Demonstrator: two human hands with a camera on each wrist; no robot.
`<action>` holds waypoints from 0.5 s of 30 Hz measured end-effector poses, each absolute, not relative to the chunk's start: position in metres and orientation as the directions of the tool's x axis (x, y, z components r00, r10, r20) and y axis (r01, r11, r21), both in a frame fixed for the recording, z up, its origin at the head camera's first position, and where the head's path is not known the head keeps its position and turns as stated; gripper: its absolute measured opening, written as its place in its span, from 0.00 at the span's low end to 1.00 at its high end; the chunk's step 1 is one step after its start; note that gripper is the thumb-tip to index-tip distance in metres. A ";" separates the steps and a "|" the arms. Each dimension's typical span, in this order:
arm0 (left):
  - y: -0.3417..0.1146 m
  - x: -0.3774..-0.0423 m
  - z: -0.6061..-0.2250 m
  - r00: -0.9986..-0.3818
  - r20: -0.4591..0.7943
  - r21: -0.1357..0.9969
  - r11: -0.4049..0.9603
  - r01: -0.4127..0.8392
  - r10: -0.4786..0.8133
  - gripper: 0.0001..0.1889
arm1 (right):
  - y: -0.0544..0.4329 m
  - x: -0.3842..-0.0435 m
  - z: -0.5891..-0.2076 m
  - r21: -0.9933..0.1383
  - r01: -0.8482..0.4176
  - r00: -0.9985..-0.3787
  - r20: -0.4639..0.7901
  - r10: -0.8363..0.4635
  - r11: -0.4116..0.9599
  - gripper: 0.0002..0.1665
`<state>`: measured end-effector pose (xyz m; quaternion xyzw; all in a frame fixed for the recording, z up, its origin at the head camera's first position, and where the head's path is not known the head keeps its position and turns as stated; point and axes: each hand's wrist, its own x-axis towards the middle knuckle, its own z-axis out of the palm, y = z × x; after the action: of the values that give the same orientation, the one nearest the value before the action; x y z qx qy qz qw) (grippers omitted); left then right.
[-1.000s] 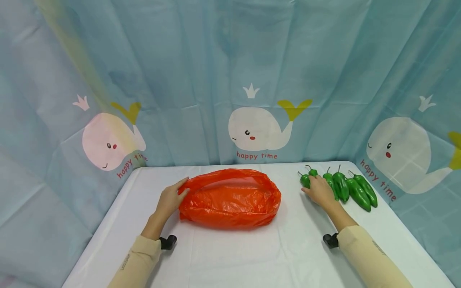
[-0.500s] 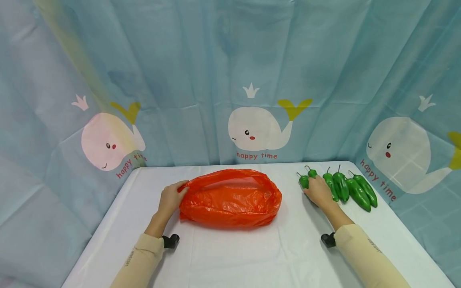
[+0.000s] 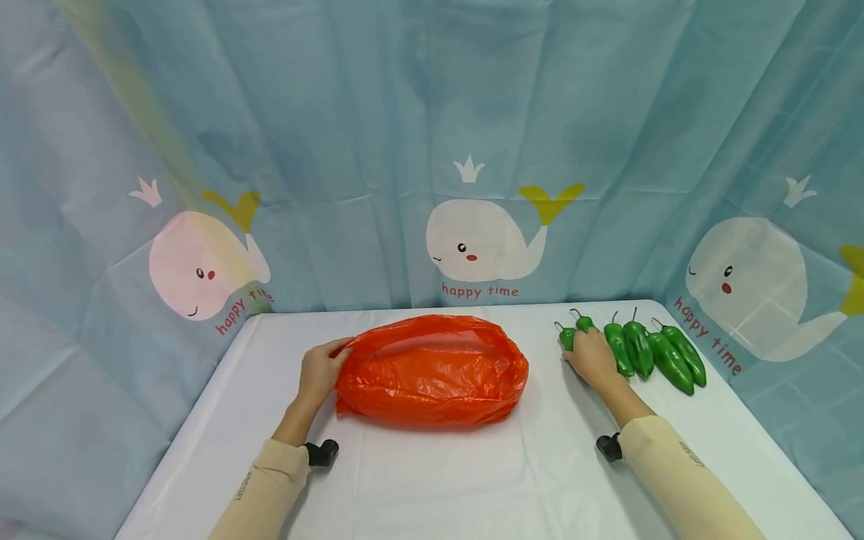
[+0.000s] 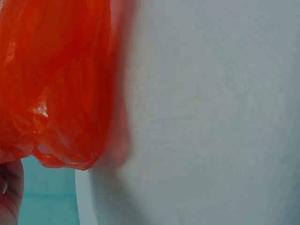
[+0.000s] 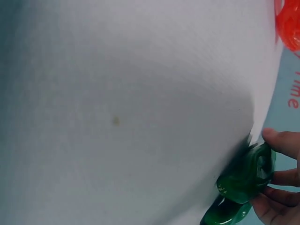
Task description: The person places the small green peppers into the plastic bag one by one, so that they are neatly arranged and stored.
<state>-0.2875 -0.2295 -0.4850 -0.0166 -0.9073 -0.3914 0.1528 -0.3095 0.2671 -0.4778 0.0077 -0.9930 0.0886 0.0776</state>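
An orange-red plastic bag (image 3: 432,409) lies on the table with its mouth spread wide. At its left end my left hand (image 3: 319,375) pinches the rim between thumb and fingers; in the left wrist view only part of that hand (image 4: 11,192) shows under the bag. On the right, my right hand (image 3: 594,358) is over the leftmost green peppers (image 3: 567,339) and hides much of them. The right wrist view has its thumb and fingers round a glossy green pepper (image 5: 248,173), with a second pepper (image 5: 227,213) close beside it.
More long green peppers (image 3: 670,364) lie in a row to the right of my right hand, stems pointing away. A white cloth covers the table (image 3: 439,480). A blue curtain (image 3: 378,247) with whale prints hangs behind the far edge.
My left thumb and fingers have closed in on the bag's rim. My right hand has shifted slightly left over the peppers, and the leftmost ones have moved a little left too.
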 end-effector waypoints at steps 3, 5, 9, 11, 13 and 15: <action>-0.230 -0.288 -0.486 -0.944 0.315 0.721 0.672 0.168 -0.102 0.14 | 0.265 -0.310 -0.478 -0.165 -0.026 -0.986 0.167 0.002 0.986 0.24; -0.230 -0.289 -0.486 -0.940 0.325 0.727 0.664 0.176 -0.107 0.14 | 0.264 -0.311 -0.478 -0.159 -0.024 -0.985 0.175 0.004 0.987 0.24; -0.228 -0.289 -0.486 -0.947 0.306 0.732 0.661 0.168 -0.098 0.15 | 0.262 -0.310 -0.476 -0.148 -0.021 -0.984 0.176 0.006 0.989 0.22; -0.228 -0.289 -0.485 -0.955 0.281 0.732 0.664 0.153 -0.090 0.17 | 0.260 -0.309 -0.473 -0.147 -0.013 -0.985 0.170 0.012 0.989 0.20; -0.228 -0.289 -0.485 -0.961 0.261 0.734 0.665 0.139 -0.087 0.18 | 0.258 -0.309 -0.472 -0.137 -0.008 -0.987 0.159 0.014 0.991 0.20; -0.228 -0.288 -0.485 -0.964 0.249 0.738 0.663 0.126 -0.093 0.17 | 0.255 -0.310 -0.470 -0.133 0.004 -0.990 0.138 0.022 0.991 0.21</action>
<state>-0.2884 -0.2279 -0.4850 -0.0091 -0.9020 -0.4103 0.1337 -0.3101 0.2551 -0.4698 -0.0065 -0.9953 0.0661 0.0700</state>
